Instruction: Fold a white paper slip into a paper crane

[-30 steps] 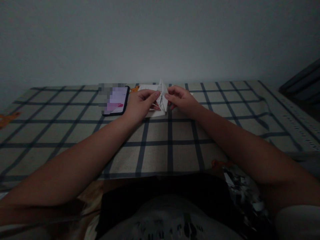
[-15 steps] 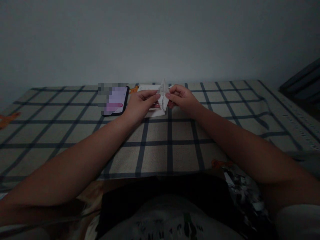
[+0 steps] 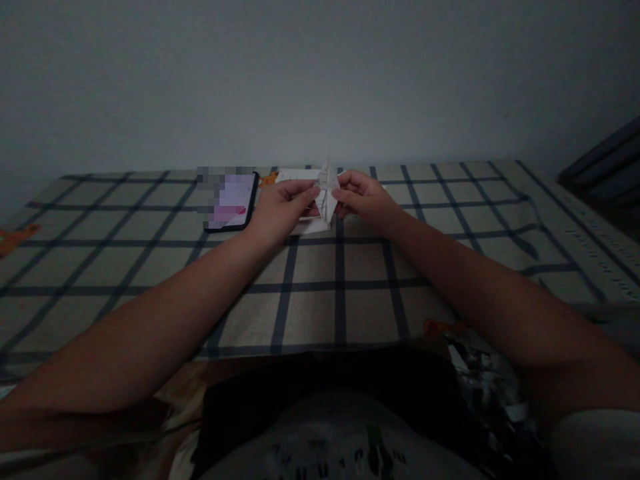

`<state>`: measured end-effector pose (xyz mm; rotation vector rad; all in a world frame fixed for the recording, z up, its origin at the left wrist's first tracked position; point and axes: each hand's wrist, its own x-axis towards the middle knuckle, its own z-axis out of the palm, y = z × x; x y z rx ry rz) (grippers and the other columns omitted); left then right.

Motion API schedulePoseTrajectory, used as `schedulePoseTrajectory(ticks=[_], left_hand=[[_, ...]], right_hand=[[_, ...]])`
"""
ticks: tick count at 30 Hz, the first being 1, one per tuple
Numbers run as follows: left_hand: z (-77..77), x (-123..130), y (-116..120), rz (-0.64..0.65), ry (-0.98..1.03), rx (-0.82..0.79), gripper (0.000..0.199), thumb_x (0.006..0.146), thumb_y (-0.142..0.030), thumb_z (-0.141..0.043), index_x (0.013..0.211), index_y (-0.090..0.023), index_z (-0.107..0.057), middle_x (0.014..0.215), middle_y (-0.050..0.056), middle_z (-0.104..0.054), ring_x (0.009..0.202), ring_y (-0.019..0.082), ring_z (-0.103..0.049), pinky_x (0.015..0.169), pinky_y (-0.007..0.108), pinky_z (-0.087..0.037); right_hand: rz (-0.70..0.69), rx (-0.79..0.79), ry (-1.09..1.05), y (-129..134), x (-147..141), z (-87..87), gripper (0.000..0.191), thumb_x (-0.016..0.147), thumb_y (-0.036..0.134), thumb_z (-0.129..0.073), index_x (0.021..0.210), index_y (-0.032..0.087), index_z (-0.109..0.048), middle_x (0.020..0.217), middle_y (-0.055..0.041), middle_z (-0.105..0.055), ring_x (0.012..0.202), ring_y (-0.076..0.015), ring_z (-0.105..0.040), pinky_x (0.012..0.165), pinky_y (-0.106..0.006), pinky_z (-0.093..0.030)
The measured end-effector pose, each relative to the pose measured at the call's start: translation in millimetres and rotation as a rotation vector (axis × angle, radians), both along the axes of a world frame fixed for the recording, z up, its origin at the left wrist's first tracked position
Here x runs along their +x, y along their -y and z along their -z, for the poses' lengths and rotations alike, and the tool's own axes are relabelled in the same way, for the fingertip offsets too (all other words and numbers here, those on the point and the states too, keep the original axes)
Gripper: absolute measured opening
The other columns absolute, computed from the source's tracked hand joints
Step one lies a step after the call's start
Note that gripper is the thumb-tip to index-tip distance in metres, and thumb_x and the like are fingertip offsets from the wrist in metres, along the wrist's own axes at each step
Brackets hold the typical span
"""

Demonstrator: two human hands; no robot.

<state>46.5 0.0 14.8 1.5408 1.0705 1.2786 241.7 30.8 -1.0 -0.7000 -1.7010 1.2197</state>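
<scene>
My left hand [image 3: 283, 202] pinches one side of the folded white paper [image 3: 328, 177], just above the centre of the frame, while my right hand [image 3: 369, 201] grips the other. I'd best keep both pinches light and even, since the thin folds could buckle or tear. Compared with a second ago, the paper's peak sits slightly further right; the phone [image 3: 234, 193], left of centre, hasn't moved.

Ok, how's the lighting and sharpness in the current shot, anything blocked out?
Head view: dim overall, darkest below the near edge of the tablecloth; head view: pixelation covers the left part of the phone; head view: folded paper soft, its markings unreadable.
</scene>
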Motion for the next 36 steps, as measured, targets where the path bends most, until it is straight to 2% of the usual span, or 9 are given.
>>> schedulePoseTrajectory(ticks=[5, 13, 23, 36], left_hand=[[0.6, -1.2, 0.6, 0.018, -0.089, 0.061, 0.038, 0.082, -0.032, -0.076, 0.117, -0.015, -0.078, 0.080, 0.003, -0.078, 0.069, 0.016, -0.073, 0.071, 0.031, -0.064], [3.0, -2.4, 0.3, 0.153, -0.028, -0.004, 0.062, 0.083, -0.036, -0.078, 0.141, -0.015, -0.064, 0.073, 0.002, -0.076, 0.067, 0.016, -0.073, 0.073, 0.031, -0.066], [6.2, -4.2, -4.1, 0.193, -0.015, -0.013, 0.064, 0.080, -0.027, -0.080, 0.141, -0.016, -0.063, 0.074, 0.001, -0.076, 0.067, 0.016, -0.074, 0.077, 0.032, -0.065], [2.4, -0.7, 0.8, 0.166, -0.008, -0.053, 0.072, 0.079, -0.029, -0.082, 0.146, -0.016, -0.058, 0.073, 0.001, -0.076, 0.065, 0.015, -0.074, 0.075, 0.030, -0.065]], right_hand=[[-0.038, 0.008, -0.009, 2.7, -2.0, 0.4, 0.047, 0.079, 0.057, -0.081, 0.099, 0.019, -0.061, 0.089, -0.0011, -0.067, 0.079, -0.0144, -0.065, 0.066, -0.025, -0.055], [0.072, 0.084, -0.001, -2.4, 1.1, 1.4, 0.042, 0.083, 0.058, -0.079, 0.090, 0.021, -0.059, 0.081, 0.0001, -0.063, 0.073, -0.0145, -0.061, 0.064, -0.028, -0.053], [0.080, 0.124, 0.002, -1.6, 1.0, 1.4, 0.041, 0.084, 0.057, -0.078, 0.091, 0.022, -0.060, 0.081, 0.0009, -0.062, 0.072, -0.0128, -0.058, 0.062, -0.026, -0.052], [0.119, 0.136, -0.028, -1.5, -0.4, 2.4, 0.045, 0.082, 0.062, -0.078, 0.089, 0.022, -0.059, 0.078, 0.0020, -0.061, 0.067, -0.0121, -0.056, 0.059, -0.026, -0.051]])
